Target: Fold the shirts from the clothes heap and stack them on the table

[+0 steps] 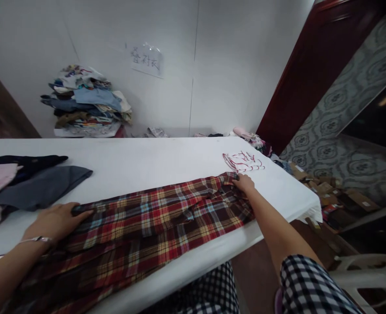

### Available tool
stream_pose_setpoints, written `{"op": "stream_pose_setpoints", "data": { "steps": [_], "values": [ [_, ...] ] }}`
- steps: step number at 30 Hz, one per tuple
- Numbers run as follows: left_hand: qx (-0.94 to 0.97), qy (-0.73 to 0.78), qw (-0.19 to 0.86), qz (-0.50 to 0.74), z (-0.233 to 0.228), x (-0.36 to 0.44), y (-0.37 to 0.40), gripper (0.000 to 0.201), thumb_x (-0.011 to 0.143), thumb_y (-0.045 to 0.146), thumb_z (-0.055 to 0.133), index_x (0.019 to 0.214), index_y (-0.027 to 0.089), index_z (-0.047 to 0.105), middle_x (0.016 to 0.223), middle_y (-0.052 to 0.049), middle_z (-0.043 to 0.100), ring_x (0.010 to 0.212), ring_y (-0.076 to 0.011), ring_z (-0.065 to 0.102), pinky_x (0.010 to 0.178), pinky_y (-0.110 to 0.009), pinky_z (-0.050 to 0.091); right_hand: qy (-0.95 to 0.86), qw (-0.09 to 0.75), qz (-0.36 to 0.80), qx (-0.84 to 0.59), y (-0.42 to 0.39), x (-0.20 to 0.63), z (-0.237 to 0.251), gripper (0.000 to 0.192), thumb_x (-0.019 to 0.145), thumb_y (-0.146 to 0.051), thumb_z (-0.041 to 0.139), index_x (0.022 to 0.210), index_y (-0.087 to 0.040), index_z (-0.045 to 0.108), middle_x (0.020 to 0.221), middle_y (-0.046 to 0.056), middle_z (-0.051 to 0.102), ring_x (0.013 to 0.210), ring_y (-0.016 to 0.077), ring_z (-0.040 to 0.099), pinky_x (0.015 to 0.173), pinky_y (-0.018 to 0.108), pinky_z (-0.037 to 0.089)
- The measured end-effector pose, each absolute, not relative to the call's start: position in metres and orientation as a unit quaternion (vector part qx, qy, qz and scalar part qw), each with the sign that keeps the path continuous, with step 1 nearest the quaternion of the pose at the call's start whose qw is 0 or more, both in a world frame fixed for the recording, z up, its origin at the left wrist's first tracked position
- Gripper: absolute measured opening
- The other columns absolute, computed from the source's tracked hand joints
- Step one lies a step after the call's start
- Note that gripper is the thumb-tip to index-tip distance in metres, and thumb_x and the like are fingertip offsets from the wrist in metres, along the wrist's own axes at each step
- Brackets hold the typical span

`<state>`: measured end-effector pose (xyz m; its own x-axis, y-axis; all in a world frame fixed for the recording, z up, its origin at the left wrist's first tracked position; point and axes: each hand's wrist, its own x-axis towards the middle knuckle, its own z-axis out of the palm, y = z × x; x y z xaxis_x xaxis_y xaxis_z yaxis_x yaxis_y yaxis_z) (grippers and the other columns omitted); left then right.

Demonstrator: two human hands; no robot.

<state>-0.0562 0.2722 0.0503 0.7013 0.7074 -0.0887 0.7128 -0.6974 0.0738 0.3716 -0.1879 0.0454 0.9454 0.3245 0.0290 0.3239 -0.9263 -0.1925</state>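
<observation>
You're stretching the plaid shirt (153,222) lengthwise along the near edge of the table (153,161), w/ a hand at each end, prob. to keep the cloth taut & flat. Your left hand (57,220) is lying open, palm down, fingers pressing the shirt's left end. Your right hand (244,183) is reaching to the far right end, fingers curling onto the fabric there; can't tell if it's pinching or just pressing. Grey cloth (42,185) is sitting just beyond your left hand.

A paper sign (146,59) on the wall bears handwritten Chinese characters, too blurred to read.
</observation>
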Motion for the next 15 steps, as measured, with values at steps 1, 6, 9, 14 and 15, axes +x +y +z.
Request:
{"op": "stream_pose_setpoints", "data": {
  "steps": [1, 6, 9, 14, 15],
  "values": [
    [0.916, 0.395, 0.058, -0.034, 0.053, -0.055, 0.268, 0.045, 0.071, 0.051, 0.043, 0.097, 0.019, 0.062, 0.106, -0.015, 0.068, 0.100, -0.0333, 0.061, 0.086, -0.039, 0.044, -0.174, 0.099, -0.004, -0.980, -0.186, 0.370, 0.044, 0.043, 0.082, -0.040, 0.055, 0.117, -0.014, 0.060, 0.115, 0.019, 0.064, 0.103, 0.0305, 0.061, 0.082, 0.038, 0.047],
    [0.896, 0.434, 0.097, -0.015, 0.074, -0.045, 0.253, 0.041, 0.076, 0.047, 0.038, 0.099, 0.021, 0.059, 0.101, -0.012, 0.069, 0.086, -0.0300, 0.065, 0.077, -0.037, 0.047, -0.204, 0.119, -0.064, -0.970, -0.177, 0.377, 0.058, 0.039, 0.085, -0.020, 0.046, 0.122, -0.019, 0.057, 0.123, 0.012, 0.061, 0.112, 0.0247, 0.056, 0.089, 0.032, 0.043],
    [0.898, 0.434, 0.064, 0.025, 0.087, -0.033, 0.250, 0.044, 0.078, 0.048, 0.037, 0.105, 0.021, 0.059, 0.109, -0.012, 0.067, 0.091, -0.0311, 0.063, 0.080, -0.038, 0.047, -0.191, 0.127, -0.106, -0.968, -0.175, 0.393, 0.076, 0.043, 0.088, -0.021, 0.041, 0.129, -0.019, 0.051, 0.127, 0.013, 0.057, 0.113, 0.0256, 0.053, 0.090, 0.035, 0.042],
    [0.907, 0.411, 0.087, -0.022, 0.080, -0.013, 0.246, 0.051, 0.081, 0.047, 0.038, 0.117, 0.015, 0.056, 0.121, -0.016, 0.062, 0.104, -0.0310, 0.060, 0.088, -0.038, 0.046, -0.167, 0.119, -0.117, -0.972, -0.175, 0.407, 0.082, 0.039, 0.085, -0.021, 0.046, 0.121, -0.016, 0.057, 0.120, 0.017, 0.059, 0.109, 0.0293, 0.055, 0.088, 0.040, 0.043],
    [0.908, 0.409, 0.093, -0.024, 0.076, -0.012, 0.246, 0.053, 0.081, 0.047, 0.038, 0.119, 0.013, 0.055, 0.124, -0.017, 0.060, 0.108, -0.0309, 0.058, 0.091, -0.039, 0.045, -0.171, 0.116, -0.117, -0.971, -0.173, 0.404, 0.079, 0.038, 0.084, -0.021, 0.048, 0.120, -0.015, 0.058, 0.120, 0.017, 0.058, 0.110, 0.0297, 0.054, 0.090, 0.040, 0.042]
  ]
}}
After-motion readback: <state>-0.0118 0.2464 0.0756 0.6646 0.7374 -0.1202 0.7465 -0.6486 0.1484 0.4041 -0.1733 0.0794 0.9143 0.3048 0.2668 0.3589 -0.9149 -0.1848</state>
